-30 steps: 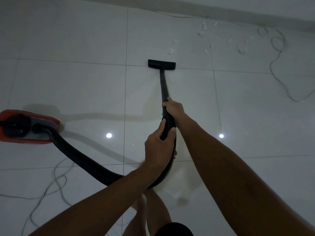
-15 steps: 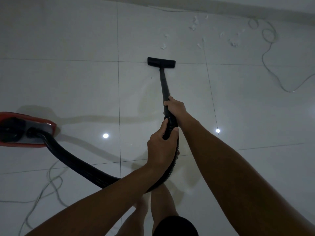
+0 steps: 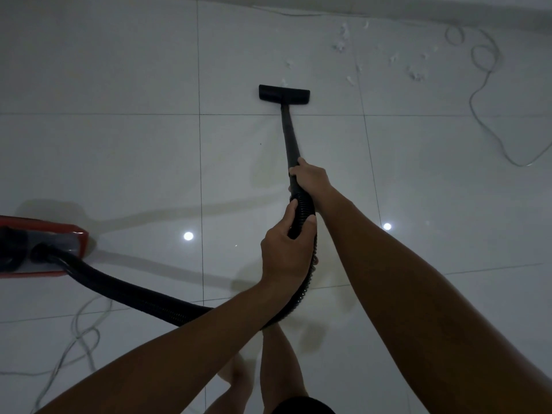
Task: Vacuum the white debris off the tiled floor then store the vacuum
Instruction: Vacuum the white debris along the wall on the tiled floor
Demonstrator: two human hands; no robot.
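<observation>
A black vacuum wand [image 3: 289, 135] runs forward from my hands to a flat black floor nozzle [image 3: 284, 93] resting on the white tiles. My right hand [image 3: 310, 177] grips the wand where it meets the ribbed hose. My left hand [image 3: 285, 252] is closed around the ribbed black hose [image 3: 128, 291] just behind it. The hose curves left to the red vacuum body [image 3: 38, 249] at the left edge. Scattered white debris [image 3: 415, 73] lies beyond and to the right of the nozzle, near the wall; one small piece [image 3: 283, 82] touches the nozzle's far edge.
A thin white cord [image 3: 478, 94] loops across the floor at the upper right. Another cord [image 3: 80, 333] coils at the lower left near the vacuum body. The wall base [image 3: 418, 10] runs along the top. My bare legs [image 3: 277, 363] stand below my hands.
The nozzle has slid forward past the tile seam toward the debris, reaching the nearest white piece. Both hands keep their grip. The vacuum body has shifted slightly left in view.
</observation>
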